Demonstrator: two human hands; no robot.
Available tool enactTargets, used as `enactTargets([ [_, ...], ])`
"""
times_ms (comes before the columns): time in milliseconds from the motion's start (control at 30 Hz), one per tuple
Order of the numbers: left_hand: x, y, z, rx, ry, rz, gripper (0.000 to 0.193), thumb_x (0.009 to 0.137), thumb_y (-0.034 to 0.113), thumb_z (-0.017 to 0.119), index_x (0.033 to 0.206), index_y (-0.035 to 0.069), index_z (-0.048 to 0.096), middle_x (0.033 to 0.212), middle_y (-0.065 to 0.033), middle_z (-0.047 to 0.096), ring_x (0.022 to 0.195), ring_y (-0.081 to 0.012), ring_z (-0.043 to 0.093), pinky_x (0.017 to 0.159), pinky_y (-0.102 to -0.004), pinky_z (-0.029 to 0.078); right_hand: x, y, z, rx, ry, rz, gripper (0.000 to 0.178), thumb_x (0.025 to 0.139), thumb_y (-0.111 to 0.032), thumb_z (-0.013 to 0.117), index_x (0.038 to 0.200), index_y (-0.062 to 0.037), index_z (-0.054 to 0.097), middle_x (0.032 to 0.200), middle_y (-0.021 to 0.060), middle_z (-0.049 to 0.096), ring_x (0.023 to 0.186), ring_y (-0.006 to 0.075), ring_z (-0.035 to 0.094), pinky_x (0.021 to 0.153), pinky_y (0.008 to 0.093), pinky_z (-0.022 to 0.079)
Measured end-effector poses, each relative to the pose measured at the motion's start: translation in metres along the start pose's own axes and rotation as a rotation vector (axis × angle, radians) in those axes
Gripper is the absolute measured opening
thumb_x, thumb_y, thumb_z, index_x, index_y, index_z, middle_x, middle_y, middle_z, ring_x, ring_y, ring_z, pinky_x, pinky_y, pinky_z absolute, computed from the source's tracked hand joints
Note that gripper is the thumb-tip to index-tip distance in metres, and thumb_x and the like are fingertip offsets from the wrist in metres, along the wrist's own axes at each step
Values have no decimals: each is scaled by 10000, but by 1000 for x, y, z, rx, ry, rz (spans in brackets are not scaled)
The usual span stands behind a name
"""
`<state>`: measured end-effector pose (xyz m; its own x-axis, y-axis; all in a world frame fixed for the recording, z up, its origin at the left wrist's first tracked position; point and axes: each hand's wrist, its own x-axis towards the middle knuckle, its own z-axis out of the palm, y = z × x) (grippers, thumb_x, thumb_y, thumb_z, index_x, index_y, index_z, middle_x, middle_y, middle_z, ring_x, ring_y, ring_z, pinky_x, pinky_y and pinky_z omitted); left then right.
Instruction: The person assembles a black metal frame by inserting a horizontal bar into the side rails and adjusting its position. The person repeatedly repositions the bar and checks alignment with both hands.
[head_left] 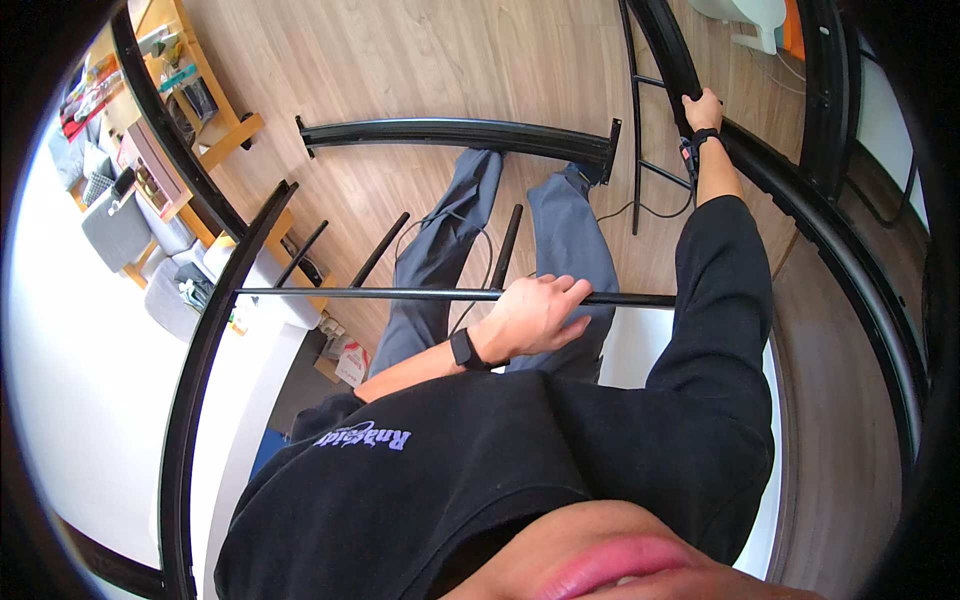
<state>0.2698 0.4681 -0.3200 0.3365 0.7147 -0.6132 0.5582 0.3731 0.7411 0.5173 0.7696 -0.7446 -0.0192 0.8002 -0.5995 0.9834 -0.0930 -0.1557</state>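
I stand inside a black metal frame. My left hand (pixel 535 315) is wrapped around a thin black crossbar (pixel 370 293) that runs level across the middle of the view. My right hand (pixel 703 108) grips a thick black side rail (pixel 800 200) at the upper right, arm stretched out in a black sleeve. Both wrists carry black bands. Below the crossbar my grey trouser legs (pixel 440 250) are visible, with another black rail (pixel 450 132) lying across the wooden floor beyond them.
A second thick black rail (pixel 205 340) curves down the left side. Thin black rungs (pixel 640 150) stand near my right hand. A wooden shelf unit (pixel 200 100) with small items and grey chairs (pixel 120 230) sit at the upper left. A black cable (pixel 630 210) lies on the floor.
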Motion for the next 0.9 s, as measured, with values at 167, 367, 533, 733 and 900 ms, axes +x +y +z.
enactTargets([
  [167, 1, -2, 1, 27, 38, 18, 326, 948, 327, 701, 1105, 71, 575, 899, -120, 637, 833, -334, 695, 681, -449, 578, 10, -1, 18, -76, -57, 48, 413, 910, -243, 742, 1254, -21, 684, 1237, 271, 714, 1190, 444, 675, 1027, 508, 549],
  [367, 3, -5, 2, -8, -9, 0, 331, 951, 352, 696, 1082, 77, 566, 887, -101, 628, 803, -314, 689, 651, -446, 570, -1, -5, 24, -130, -86, 92, 371, 943, -225, 694, 1274, -59, 678, 1268, 250, 709, 1212, 443, 670, 1011, 530, 559],
  [533, 4, -4, 2, 12, 36, 14, 328, 953, 340, 697, 1105, 78, 570, 885, -105, 620, 811, -316, 689, 660, -447, 566, -15, -11, 17, -243, -26, 83, 343, 946, -254, 721, 1236, -72, 696, 1234, 224, 729, 1174, 425, 694, 987, 524, 575],
  [733, 2, -3, 2, -15, 22, 9, 329, 959, 314, 689, 1156, 76, 578, 930, -130, 646, 875, -350, 703, 712, -459, 579, -23, -7, -23, -179, -134, 104, 364, 936, -381, 680, 1167, -113, 763, 1233, 186, 746, 1155, 394, 710, 976, 540, 564],
  [900, 1, -4, 5, 27, 76, 5, 296, 976, 298, 670, 1138, 66, 583, 919, -156, 684, 871, -360, 712, 723, -472, 571, -46, -12, -102, 197, -396, -136, 452, 937, -425, 719, 1075, 5, 736, 993, 132, 780, 933, 243, 729, 844, 356, 552],
])
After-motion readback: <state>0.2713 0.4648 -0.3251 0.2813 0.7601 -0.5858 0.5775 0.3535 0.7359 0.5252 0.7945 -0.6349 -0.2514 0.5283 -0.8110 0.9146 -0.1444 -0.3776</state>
